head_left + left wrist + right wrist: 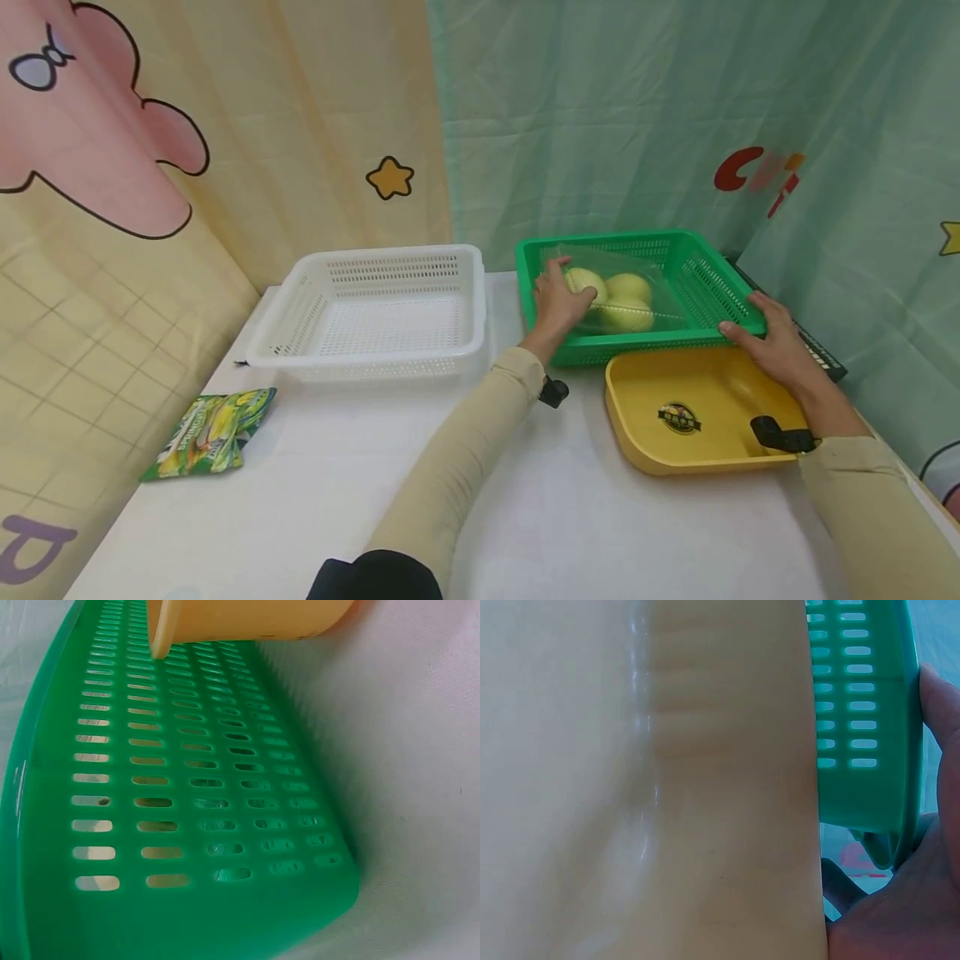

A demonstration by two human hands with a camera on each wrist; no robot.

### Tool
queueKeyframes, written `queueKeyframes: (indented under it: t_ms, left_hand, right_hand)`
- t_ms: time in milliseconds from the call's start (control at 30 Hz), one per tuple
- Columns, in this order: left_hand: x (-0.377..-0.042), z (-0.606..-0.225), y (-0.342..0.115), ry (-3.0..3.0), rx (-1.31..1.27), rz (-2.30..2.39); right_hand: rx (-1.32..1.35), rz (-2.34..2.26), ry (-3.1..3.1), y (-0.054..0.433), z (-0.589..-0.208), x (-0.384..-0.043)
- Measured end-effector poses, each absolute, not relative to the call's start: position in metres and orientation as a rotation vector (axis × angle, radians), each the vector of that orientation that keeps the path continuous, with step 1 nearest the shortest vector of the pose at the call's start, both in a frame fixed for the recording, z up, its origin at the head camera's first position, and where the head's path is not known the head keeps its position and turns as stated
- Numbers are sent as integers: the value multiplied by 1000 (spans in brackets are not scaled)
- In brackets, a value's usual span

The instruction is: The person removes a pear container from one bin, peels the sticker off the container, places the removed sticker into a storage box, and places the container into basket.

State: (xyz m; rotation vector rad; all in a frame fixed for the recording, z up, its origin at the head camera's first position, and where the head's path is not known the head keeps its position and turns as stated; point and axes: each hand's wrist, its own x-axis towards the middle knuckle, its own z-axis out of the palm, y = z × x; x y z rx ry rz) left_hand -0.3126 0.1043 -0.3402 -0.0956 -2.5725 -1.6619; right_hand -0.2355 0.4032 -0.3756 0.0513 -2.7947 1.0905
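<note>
In the head view a clear plastic bag (663,310) of round, pale yellow-green fruit (628,289) lies in the green basket (708,333). My left hand (558,302) grips the bag at its left end, thumb and fingers spread about one fruit. With my right hand (780,346) I hold the basket's front right corner, the thumb on the rim. The right wrist view shows that hand (930,892) at the corner of the basket (870,799). Only the slotted side of the basket (180,915) and a bit of tray fill the left wrist view; the left hand is hidden there.
A yellow tray (720,408) stands against the basket's front, under my right wrist. To the left is a white slotted basket (397,362). A green and yellow snack packet (213,429) lies near the table's left edge. Curtains hang behind the table.
</note>
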Motion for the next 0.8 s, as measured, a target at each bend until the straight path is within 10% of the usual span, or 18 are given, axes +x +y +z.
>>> queueKeyframes:
  t_ms: [800]
  left_hand:
    - [-313, -338, 108, -2899, -48, -1509]
  right_hand:
    - [48, 1103, -2781, 402, -375, -235]
